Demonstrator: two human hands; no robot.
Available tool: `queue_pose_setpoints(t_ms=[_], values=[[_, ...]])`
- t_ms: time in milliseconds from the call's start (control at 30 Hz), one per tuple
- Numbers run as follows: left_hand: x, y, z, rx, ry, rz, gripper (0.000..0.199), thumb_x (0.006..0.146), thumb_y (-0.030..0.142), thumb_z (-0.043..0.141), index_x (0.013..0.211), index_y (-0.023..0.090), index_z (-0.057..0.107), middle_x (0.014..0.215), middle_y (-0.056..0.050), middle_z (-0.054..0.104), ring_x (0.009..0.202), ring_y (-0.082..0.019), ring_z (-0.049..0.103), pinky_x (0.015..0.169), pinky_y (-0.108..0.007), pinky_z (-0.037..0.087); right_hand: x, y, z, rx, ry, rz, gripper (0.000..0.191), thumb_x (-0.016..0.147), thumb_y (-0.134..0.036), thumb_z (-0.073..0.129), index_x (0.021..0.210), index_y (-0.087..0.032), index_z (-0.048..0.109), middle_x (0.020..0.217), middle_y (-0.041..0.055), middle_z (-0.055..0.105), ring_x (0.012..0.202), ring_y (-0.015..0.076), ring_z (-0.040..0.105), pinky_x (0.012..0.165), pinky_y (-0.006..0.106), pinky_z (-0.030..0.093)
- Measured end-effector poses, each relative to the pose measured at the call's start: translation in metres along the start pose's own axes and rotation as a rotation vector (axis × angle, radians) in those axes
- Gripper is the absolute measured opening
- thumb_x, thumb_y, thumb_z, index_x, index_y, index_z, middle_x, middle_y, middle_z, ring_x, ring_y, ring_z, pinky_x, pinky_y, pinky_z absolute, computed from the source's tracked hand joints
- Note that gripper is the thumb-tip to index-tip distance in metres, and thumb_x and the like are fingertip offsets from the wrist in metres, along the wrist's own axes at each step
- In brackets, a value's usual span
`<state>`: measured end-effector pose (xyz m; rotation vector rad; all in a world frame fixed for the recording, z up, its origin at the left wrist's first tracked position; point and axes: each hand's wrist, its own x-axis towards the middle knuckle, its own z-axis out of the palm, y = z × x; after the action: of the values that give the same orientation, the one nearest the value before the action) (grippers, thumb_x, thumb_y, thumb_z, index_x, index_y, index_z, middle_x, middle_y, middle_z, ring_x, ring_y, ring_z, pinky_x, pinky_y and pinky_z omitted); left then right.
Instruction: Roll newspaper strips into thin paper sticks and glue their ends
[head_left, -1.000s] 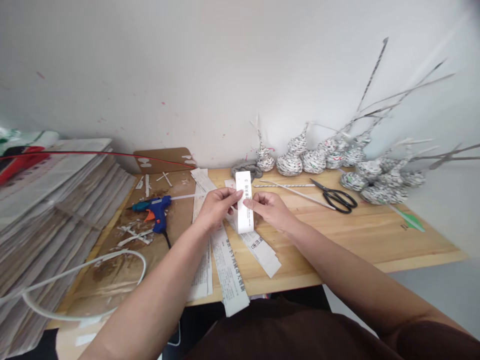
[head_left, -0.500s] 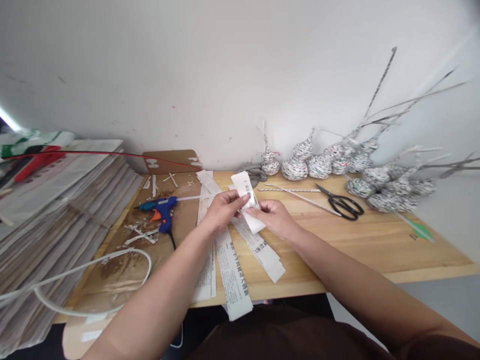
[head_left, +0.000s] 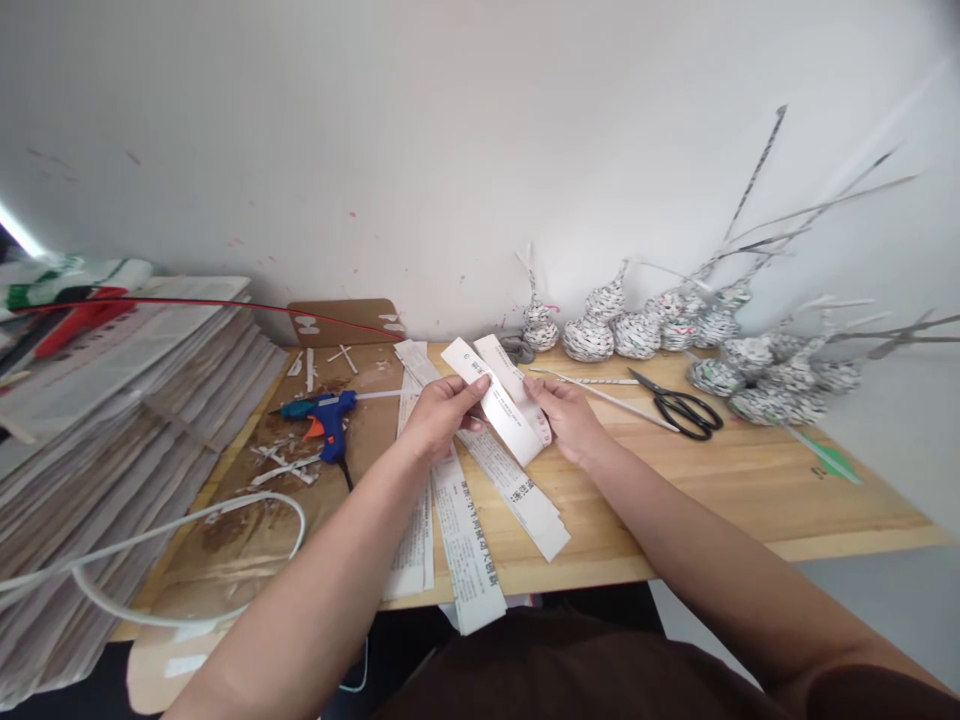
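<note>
Two hands hold a bent strip of printed newspaper above a wooden tabletop

A person's bare left hand [head_left: 444, 415] and right hand [head_left: 568, 412] meet over the tabletop [head_left: 645, 520]. Between them is a newspaper strip [head_left: 510, 418], white with dark print, bent double so that its two ends splay upward and its bend points down toward the right hand. The left fingers are clamped on the front layer, thumb on top; the right fingers are clamped on the strip's far side, thumb uppermost.

Below the fingers, and nearer the person, loose newspaper strips [head_left: 471, 560] fan out, one bundle jutting past the tabletop's edge. Left of the left fingers lies a blue glue gun [head_left: 328, 412] on stained brown cardboard [head_left: 240, 425], and farther left rises a tall newspaper stack [head_left: 180, 400]. Right of the right fingers, thin paper rods [head_left: 626, 398] lie beside black-handled scissors [head_left: 682, 408]. Beyond the fingers, toward the wall and off to the right, stands a row of gourd-shaped woven paper pieces [head_left: 589, 338], some with long stalks poking up.
</note>
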<state>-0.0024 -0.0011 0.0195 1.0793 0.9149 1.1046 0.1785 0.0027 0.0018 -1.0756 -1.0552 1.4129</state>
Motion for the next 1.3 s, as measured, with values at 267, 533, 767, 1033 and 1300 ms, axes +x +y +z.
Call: queue_pose_setpoints(t_ms=[267,533,767,1033,1300], values=[[-0.019,0.007,0.0,0.043,-0.755,-0.225,0.069,0.062,0.077,0.056,0.076,0.013,0.074,0.086,-0.02,0.071,0.074,-0.027,0.069,0.055,-0.03,0.053,0.004,-0.005,-0.01,0.048,0.078,-0.074,0.038,0.068,-0.053,0.072,0.069,-0.019,0.054,0.057,-0.0034,0.053,0.048,0.0103,0.044,0.046,0.024,0.034],[-0.008,0.001,0.002,0.155,-0.507,-0.002,0.026,0.074,0.033,0.071,0.097,0.02,0.074,0.109,-0.01,0.068,0.087,-0.017,0.065,0.069,-0.024,0.053,-0.007,-0.008,0.005,-0.125,0.101,-0.297,0.035,0.072,-0.053,0.068,0.07,-0.019,0.06,0.064,-0.0018,0.055,0.055,0.0111,0.046,0.051,0.024,0.037],[-0.003,0.003,0.0,-0.19,-0.248,0.032,0.038,0.072,0.026,0.075,0.109,0.019,0.07,0.091,-0.006,0.071,0.07,-0.011,0.066,0.072,-0.025,0.055,-0.017,-0.008,0.011,-0.068,-0.323,-0.075,0.046,0.08,-0.062,0.054,0.095,-0.018,0.061,0.078,0.0026,0.063,0.067,0.0144,0.058,0.065,0.028,0.048],[0.019,0.008,-0.023,-0.416,0.25,0.167,0.022,0.072,0.018,0.074,0.093,0.018,0.074,0.089,-0.003,0.072,0.065,-0.006,0.062,0.055,-0.012,0.05,-0.069,-0.042,0.008,-0.288,-0.474,0.078,0.022,0.08,-0.037,0.065,0.083,-0.016,0.063,0.072,0.0025,0.064,0.064,0.0142,0.06,0.067,0.031,0.048],[0.024,0.007,-0.027,-0.446,0.334,0.177,0.023,0.069,0.003,0.07,0.088,0.015,0.072,0.085,-0.004,0.072,0.074,-0.011,0.065,0.077,-0.023,0.054,-0.16,-0.044,-0.015,-0.784,-0.754,0.225,0.028,0.092,-0.036,0.046,0.099,-0.023,0.07,0.09,0.0055,0.07,0.085,0.0195,0.064,0.078,0.031,0.048]])
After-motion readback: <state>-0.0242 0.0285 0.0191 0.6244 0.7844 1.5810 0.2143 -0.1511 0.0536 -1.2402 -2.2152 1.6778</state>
